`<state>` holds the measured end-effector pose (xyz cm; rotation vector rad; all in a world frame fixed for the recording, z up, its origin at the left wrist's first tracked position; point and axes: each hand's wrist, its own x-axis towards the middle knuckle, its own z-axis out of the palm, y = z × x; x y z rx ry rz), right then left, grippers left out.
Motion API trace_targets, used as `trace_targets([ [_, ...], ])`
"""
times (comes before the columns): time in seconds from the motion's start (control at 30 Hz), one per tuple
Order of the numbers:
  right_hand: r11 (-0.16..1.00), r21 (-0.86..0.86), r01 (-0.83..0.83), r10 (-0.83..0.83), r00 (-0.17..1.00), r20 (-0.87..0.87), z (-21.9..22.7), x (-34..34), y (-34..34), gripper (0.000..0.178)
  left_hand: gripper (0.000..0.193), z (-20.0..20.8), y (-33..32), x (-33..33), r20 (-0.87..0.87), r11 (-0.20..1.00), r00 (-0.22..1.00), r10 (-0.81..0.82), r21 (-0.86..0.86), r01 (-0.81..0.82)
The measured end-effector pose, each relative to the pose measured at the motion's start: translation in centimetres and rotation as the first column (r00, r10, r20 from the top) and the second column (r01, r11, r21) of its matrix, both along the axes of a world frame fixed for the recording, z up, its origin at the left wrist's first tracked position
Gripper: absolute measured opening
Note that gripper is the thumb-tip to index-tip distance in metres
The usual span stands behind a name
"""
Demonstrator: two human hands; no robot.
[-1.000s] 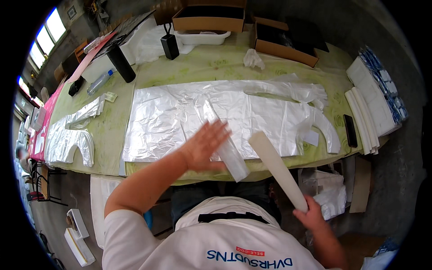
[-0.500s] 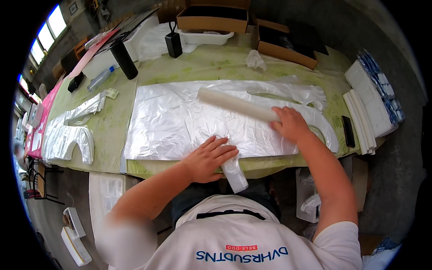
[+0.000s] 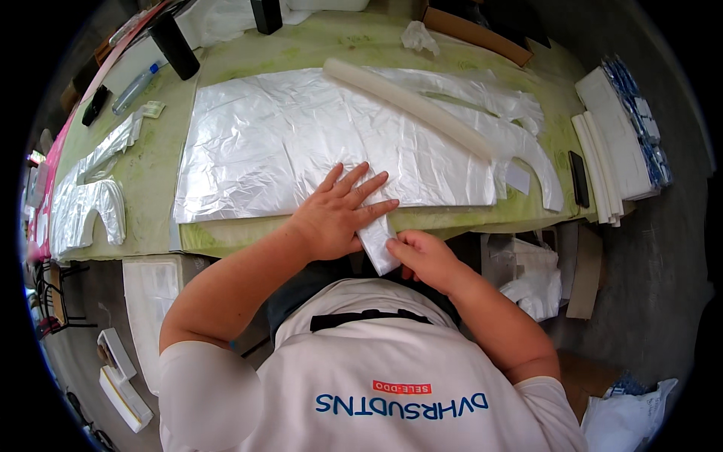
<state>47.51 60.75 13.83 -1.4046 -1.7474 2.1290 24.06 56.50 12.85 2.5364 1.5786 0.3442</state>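
A flat stack of shiny white plastic film lies across the table, with curved cut-out strips at its right end. Spread out over the lower edge of the film, my left hand presses a narrow folded strip of plastic film that hangs past the table's front edge. Thumb and fingers of my right hand pinch this strip near its lower end. Slantwise on top of the stack rests a long pale roll, with neither hand touching it.
Another piece of white film lies at the left. Behind are a black cylinder, a plastic bottle and a cardboard box. A phone, white rolls and stacked blue-and-white packs line the right side.
My right hand has let go of the pale roll and come down to the folded strip. The roll now lies still on the film. My left hand remains spread on the film.
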Motion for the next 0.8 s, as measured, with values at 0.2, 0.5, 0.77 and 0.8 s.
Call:
trace_targets([
  [0.2, 0.995, -0.026, 0.095, -0.096, 0.995, -0.039, -2.9, -1.0, -1.8, 0.033, 0.078, -0.2, -0.1, -0.1, 0.045, 0.999, 0.999, -0.007, 0.047, 0.004],
  [0.5, 0.721, 0.693, 0.0, 0.184, 0.964, -0.191, -0.2, 3.1, -4.4, 0.013, 0.07, -0.8, -0.3, -0.2, 0.007, 1.0, 1.0, -0.001, 0.005, 0.001],
  [0.77, 0.156, 0.986, 0.053, 0.26, 0.961, -0.093, 0.2, -1.3, 1.6, 0.031, 0.068, -0.5, -0.4, -1.2, 0.3, 0.991, 0.953, -0.04, 0.132, 0.0],
  [0.8, 0.149, 0.988, 0.036, 0.302, 0.95, -0.08, -0.4, -1.9, 2.8, 0.027, 0.068, -0.6, -0.3, -1.5, 0.389, 0.988, 0.92, -0.048, 0.156, -0.015],
])
